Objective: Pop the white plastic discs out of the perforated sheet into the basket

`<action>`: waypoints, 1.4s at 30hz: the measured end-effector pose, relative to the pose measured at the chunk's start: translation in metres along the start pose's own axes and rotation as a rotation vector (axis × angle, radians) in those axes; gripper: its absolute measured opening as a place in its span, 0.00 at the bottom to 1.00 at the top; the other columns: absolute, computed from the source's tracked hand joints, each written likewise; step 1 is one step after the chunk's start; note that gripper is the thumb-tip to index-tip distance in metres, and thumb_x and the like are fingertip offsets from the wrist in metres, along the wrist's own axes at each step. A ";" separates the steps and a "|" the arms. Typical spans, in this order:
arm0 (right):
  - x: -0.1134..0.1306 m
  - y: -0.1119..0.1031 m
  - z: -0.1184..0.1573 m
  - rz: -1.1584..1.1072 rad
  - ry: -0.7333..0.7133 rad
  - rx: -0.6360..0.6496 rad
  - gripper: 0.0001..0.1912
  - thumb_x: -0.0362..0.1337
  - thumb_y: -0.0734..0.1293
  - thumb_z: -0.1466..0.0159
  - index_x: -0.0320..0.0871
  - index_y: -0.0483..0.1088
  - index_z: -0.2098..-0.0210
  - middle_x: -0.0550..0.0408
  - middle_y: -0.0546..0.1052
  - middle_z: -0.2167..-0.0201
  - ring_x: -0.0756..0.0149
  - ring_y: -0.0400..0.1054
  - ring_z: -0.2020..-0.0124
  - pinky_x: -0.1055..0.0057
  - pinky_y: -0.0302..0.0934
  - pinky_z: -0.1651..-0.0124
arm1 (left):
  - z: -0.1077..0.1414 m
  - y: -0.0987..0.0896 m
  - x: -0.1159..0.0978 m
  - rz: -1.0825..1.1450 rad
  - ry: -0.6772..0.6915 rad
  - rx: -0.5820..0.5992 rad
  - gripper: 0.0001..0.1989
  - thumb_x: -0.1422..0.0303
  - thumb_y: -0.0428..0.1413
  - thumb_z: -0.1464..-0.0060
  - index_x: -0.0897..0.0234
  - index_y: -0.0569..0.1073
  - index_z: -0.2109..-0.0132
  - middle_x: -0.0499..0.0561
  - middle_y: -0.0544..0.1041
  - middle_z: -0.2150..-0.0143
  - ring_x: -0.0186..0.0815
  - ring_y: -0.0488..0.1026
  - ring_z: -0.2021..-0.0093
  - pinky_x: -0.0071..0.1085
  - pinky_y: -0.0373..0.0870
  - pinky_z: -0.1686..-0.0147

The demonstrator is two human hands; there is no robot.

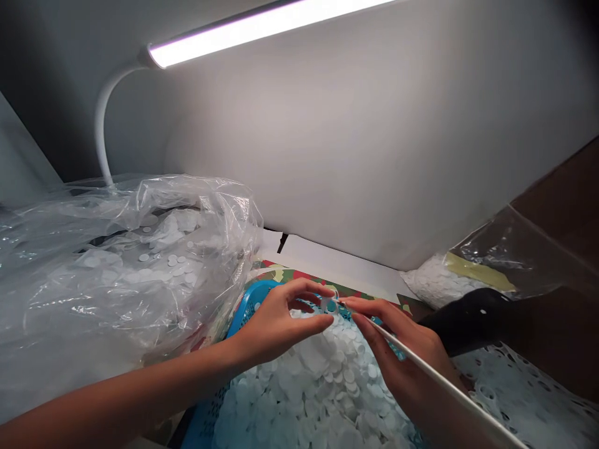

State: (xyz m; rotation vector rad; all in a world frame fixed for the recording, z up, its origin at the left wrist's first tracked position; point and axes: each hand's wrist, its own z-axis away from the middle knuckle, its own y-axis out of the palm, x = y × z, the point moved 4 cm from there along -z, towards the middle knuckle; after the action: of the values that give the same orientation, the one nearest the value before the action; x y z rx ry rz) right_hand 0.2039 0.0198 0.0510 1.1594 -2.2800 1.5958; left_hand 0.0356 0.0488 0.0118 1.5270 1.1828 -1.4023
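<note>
My left hand (285,318) reaches in above a blue perforated basket (253,293), thumb and forefinger curved around a small white plastic ring (331,304), which it holds at the fingertips. Opposite it, my right hand (407,346) is closed in a pinch on a long thin white stick (435,374). The stick slopes to the lower right, and its tip is at or very near the ring; whether they touch I cannot tell. Under both hands lies a heap of small white discs (322,380) filling the basket.
A large clear plastic bag (140,299) with white discs bulges at left. A lit lamp (262,28) hangs above. At right are another clear bag (440,280) of white pieces, a black rounded object (472,321) and sheets with holes (519,393). A pale wall (327,156) stands behind.
</note>
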 end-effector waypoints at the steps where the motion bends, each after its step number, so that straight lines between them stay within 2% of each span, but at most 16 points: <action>1: 0.000 0.000 0.000 -0.006 -0.004 0.002 0.10 0.41 0.59 0.32 0.50 0.70 0.57 0.56 0.77 0.59 0.63 0.73 0.57 0.69 0.65 0.53 | 0.000 0.000 0.000 0.019 0.001 -0.002 0.13 0.66 0.61 0.48 0.60 0.75 0.54 0.51 0.76 0.53 0.38 0.73 0.54 0.35 0.71 0.53; 5: 0.001 0.003 0.001 -0.033 0.000 0.036 0.09 0.40 0.59 0.32 0.50 0.70 0.58 0.55 0.77 0.58 0.63 0.72 0.55 0.71 0.67 0.57 | -0.001 0.000 0.002 0.087 0.013 -0.010 0.12 0.63 0.59 0.46 0.63 0.74 0.55 0.54 0.76 0.53 0.38 0.75 0.56 0.34 0.72 0.56; 8: 0.001 0.001 0.000 -0.024 -0.005 -0.008 0.09 0.40 0.58 0.32 0.49 0.69 0.57 0.54 0.77 0.55 0.63 0.71 0.53 0.70 0.66 0.55 | -0.001 0.000 0.003 0.080 0.030 -0.007 0.11 0.65 0.58 0.44 0.63 0.74 0.54 0.54 0.76 0.52 0.37 0.75 0.57 0.34 0.72 0.56; 12: 0.001 -0.005 -0.003 0.067 -0.020 -0.124 0.09 0.38 0.58 0.31 0.49 0.69 0.56 0.54 0.77 0.55 0.64 0.72 0.55 0.69 0.66 0.53 | 0.000 0.001 0.002 0.017 0.052 0.003 0.12 0.69 0.57 0.44 0.60 0.74 0.52 0.52 0.75 0.52 0.35 0.74 0.60 0.32 0.72 0.59; 15: 0.001 -0.019 -0.003 0.197 -0.037 -0.294 0.11 0.38 0.58 0.32 0.47 0.69 0.54 0.51 0.76 0.53 0.60 0.72 0.55 0.64 0.66 0.51 | 0.001 0.000 0.003 0.001 0.030 -0.001 0.12 0.70 0.57 0.45 0.59 0.74 0.52 0.52 0.74 0.50 0.34 0.74 0.60 0.32 0.72 0.60; 17: -0.002 -0.031 -0.003 0.239 0.018 -0.388 0.12 0.41 0.59 0.33 0.47 0.70 0.54 0.50 0.77 0.55 0.58 0.73 0.57 0.64 0.67 0.54 | 0.001 0.000 0.003 -0.018 0.007 -0.001 0.12 0.70 0.57 0.46 0.59 0.75 0.53 0.52 0.74 0.49 0.33 0.73 0.61 0.31 0.72 0.61; 18: -0.005 -0.035 -0.003 0.232 0.058 -0.396 0.12 0.42 0.60 0.33 0.47 0.71 0.55 0.51 0.78 0.58 0.58 0.74 0.59 0.66 0.69 0.58 | 0.001 0.000 0.003 -0.030 0.000 0.001 0.12 0.70 0.57 0.46 0.60 0.75 0.54 0.52 0.74 0.49 0.33 0.73 0.62 0.30 0.72 0.62; 20: -0.009 -0.039 -0.005 0.188 0.103 -0.325 0.11 0.45 0.62 0.35 0.50 0.73 0.59 0.53 0.79 0.61 0.59 0.75 0.61 0.71 0.69 0.66 | 0.000 -0.001 0.003 -0.045 -0.016 0.000 0.11 0.70 0.57 0.46 0.60 0.75 0.55 0.51 0.75 0.51 0.33 0.73 0.63 0.30 0.71 0.64; 21: -0.010 -0.039 -0.006 0.164 0.094 -0.265 0.10 0.45 0.63 0.36 0.50 0.74 0.61 0.54 0.79 0.61 0.59 0.75 0.60 0.71 0.68 0.67 | 0.000 -0.001 0.002 -0.049 -0.026 -0.005 0.11 0.70 0.56 0.46 0.60 0.75 0.55 0.52 0.76 0.51 0.34 0.73 0.62 0.30 0.71 0.64; 24: -0.011 -0.033 -0.010 0.109 0.022 -0.091 0.11 0.44 0.62 0.35 0.49 0.75 0.66 0.53 0.77 0.59 0.59 0.73 0.57 0.69 0.67 0.62 | -0.001 -0.002 0.001 -0.058 -0.052 -0.031 0.10 0.68 0.56 0.45 0.61 0.75 0.55 0.52 0.76 0.51 0.36 0.74 0.59 0.31 0.72 0.63; 26: -0.012 -0.029 -0.011 0.071 0.014 -0.018 0.11 0.43 0.62 0.35 0.48 0.75 0.66 0.53 0.77 0.60 0.60 0.73 0.58 0.68 0.67 0.60 | -0.002 -0.004 0.001 -0.076 -0.052 -0.055 0.09 0.68 0.56 0.45 0.61 0.75 0.56 0.52 0.77 0.52 0.37 0.74 0.57 0.32 0.71 0.60; 33: -0.010 -0.025 -0.010 -0.069 0.151 0.087 0.12 0.45 0.62 0.36 0.48 0.75 0.64 0.54 0.80 0.66 0.62 0.75 0.68 0.74 0.66 0.72 | -0.001 -0.003 0.004 -0.013 -0.087 -0.062 0.09 0.67 0.57 0.47 0.62 0.72 0.57 0.52 0.76 0.53 0.37 0.75 0.57 0.32 0.72 0.61; 42: -0.005 -0.017 -0.009 -0.136 0.154 0.175 0.11 0.44 0.61 0.34 0.48 0.73 0.59 0.56 0.79 0.66 0.64 0.75 0.68 0.74 0.67 0.68 | -0.002 -0.003 0.005 0.027 -0.029 -0.055 0.09 0.67 0.58 0.48 0.63 0.72 0.59 0.53 0.73 0.51 0.34 0.75 0.61 0.29 0.72 0.64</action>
State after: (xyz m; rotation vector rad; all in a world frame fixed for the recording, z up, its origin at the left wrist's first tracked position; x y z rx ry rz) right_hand 0.2155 0.0279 0.0653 1.1570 -1.9568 1.7922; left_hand 0.0332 0.0519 0.0075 1.4742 1.1694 -1.3586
